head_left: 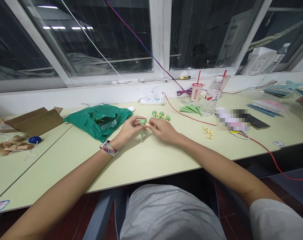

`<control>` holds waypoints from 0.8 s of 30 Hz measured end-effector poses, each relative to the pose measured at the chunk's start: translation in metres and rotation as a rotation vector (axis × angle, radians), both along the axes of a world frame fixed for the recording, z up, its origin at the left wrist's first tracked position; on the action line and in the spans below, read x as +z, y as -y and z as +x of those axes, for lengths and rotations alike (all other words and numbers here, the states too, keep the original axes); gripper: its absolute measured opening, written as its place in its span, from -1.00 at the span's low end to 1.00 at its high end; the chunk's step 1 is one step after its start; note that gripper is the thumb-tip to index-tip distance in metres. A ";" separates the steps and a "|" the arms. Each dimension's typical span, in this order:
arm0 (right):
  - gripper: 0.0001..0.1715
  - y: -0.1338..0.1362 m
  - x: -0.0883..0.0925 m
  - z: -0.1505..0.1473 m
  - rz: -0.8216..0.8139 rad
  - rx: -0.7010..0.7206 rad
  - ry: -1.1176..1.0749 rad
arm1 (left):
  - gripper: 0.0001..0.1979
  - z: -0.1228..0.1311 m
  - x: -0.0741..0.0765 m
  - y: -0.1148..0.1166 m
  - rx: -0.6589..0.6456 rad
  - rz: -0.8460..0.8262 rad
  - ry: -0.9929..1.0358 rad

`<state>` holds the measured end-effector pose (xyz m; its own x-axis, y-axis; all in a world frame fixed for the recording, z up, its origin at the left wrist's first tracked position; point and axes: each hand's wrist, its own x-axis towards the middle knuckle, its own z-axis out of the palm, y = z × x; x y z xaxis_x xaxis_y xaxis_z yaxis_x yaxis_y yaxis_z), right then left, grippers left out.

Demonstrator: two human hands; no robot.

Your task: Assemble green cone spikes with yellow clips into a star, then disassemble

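Observation:
My left hand [126,132] grips a green plastic plant-watering spike [142,122], wide end up and tip pointing down just over the table. In my right hand [164,130], thumb and fingers pinch a small yellow plastic valve piece [148,125] against the spike's side; how far it sits in is hidden by the fingers. Behind my hands lie several green spikes with yellow pieces on them [160,115]. Further right is a group of plain green spikes [191,109]. A small pile of loose yellow pieces [208,133] lies right of my right forearm.
A green plastic bag [96,116] and cardboard box [38,120] are at left, near a blue ball [35,140]. A power strip [152,101], paper cup [196,92] and water bottle [211,100] stand at the back. A red cable [261,148] crosses the table's right side.

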<state>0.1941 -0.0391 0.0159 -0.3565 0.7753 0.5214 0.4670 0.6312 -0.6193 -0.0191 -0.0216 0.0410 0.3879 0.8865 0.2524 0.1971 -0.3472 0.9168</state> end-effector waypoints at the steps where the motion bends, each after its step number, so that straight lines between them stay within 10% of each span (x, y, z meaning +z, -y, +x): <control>1: -0.74 -0.001 0.000 0.000 -0.042 0.025 -0.026 | -0.42 0.000 0.000 0.001 0.010 0.020 -0.008; 7: -0.72 -0.010 -0.002 -0.003 -0.557 0.235 -0.348 | -0.48 0.004 0.003 0.006 0.056 0.123 -0.039; 13: -0.76 -0.007 -0.003 -0.002 -0.393 0.206 -0.357 | -0.49 0.003 0.003 0.006 0.016 0.089 -0.037; 19: -0.58 -0.012 0.000 -0.001 -0.658 0.218 -0.431 | -0.53 0.006 0.003 0.012 0.007 0.198 -0.079; 24: -0.53 -0.007 0.003 0.000 -0.451 0.216 -0.416 | -0.47 0.005 0.006 0.009 0.026 0.106 -0.024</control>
<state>0.1941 -0.0324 0.0191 -0.3677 0.8837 0.2896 0.0227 0.3199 -0.9472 -0.0145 -0.0309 0.0470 0.3722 0.8651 0.3363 0.2283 -0.4365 0.8703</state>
